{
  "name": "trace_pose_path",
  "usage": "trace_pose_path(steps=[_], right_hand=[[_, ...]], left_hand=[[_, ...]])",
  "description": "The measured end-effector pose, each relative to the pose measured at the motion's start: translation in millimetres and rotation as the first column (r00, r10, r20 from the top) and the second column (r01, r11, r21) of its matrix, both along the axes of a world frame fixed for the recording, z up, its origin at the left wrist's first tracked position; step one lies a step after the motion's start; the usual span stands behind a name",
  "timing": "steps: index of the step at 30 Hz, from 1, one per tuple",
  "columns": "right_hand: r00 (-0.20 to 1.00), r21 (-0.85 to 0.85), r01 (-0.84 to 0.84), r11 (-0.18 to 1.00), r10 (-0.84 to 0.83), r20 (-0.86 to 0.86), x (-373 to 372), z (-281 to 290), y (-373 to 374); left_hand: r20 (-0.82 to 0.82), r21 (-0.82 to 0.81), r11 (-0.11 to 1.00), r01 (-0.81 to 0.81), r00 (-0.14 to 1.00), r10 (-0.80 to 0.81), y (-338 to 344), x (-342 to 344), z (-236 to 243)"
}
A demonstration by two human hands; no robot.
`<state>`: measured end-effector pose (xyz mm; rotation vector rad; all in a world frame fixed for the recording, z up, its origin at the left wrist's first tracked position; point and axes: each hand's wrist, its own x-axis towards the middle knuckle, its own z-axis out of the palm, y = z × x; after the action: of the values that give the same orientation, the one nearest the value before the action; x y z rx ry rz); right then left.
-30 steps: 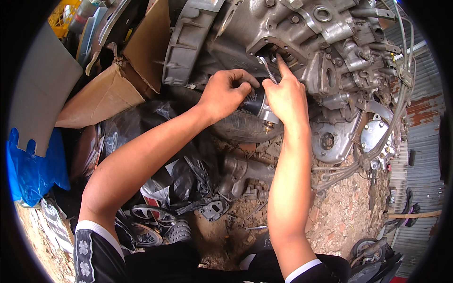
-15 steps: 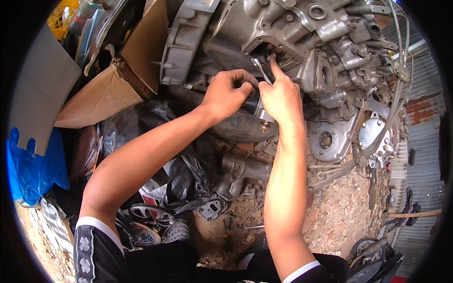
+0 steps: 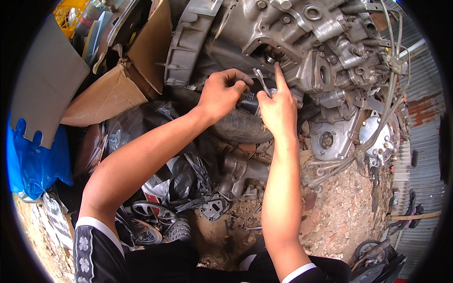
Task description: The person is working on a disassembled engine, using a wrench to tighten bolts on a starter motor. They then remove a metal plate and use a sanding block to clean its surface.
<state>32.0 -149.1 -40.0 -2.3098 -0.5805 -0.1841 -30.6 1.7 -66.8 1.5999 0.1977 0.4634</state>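
My right hand grips a steel spanner, its index finger extended to the lower rim of a square opening in the cast-metal engine housing. A round shiny part shows inside that opening. Just left of the spanner, my left hand is curled over a black cylindrical filter; whether its fingertips hold anything is unclear. The filter sits below the opening, partly covered by both hands.
Cardboard, black plastic sheeting and a blue bag lie left. A tyre, loose castings and a gasketed plate lie below on rubble. Cables hang right, beside corrugated metal sheets.
My right hand and the spanner have moved down, drawing the index finger back from inside the opening to its lower rim. My left hand stays over the filter.
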Motion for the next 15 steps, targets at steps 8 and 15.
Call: trace_pose_path(steps=[8, 15], right_hand=[[0.994, -0.134, 0.023, 0.991, -0.037, -0.103, -8, 33, 13], [0.975, -0.158, 0.019, 0.987, -0.053, -0.214, -3, 37, 12]], left_hand=[[-0.001, 0.032, 0.999, 0.028, 1.000, -0.028, -4, 3, -2], [0.026, 0.038, 0.999, 0.022, 0.999, -0.023, -5, 9, -12]])
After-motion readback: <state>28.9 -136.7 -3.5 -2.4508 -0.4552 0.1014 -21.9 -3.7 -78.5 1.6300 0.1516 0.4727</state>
